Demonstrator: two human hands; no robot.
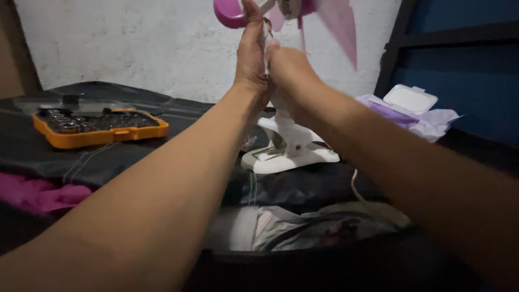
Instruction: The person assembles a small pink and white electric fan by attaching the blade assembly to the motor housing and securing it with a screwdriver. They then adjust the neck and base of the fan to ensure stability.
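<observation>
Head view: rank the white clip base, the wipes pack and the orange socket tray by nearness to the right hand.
1. White clip base: directly below the right hand, centre of the table.
2. Wipes pack: farther off, at the right, near the blue wall.
3. Orange socket tray: farthest, far left on the dark cloth.

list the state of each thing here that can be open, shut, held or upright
fan: upright on its white clip base, held near the top by both hands
left hand: gripping the fan
right hand: closed on the fan
orange tool case: open, lying flat
wipes pack: lid shut
</observation>
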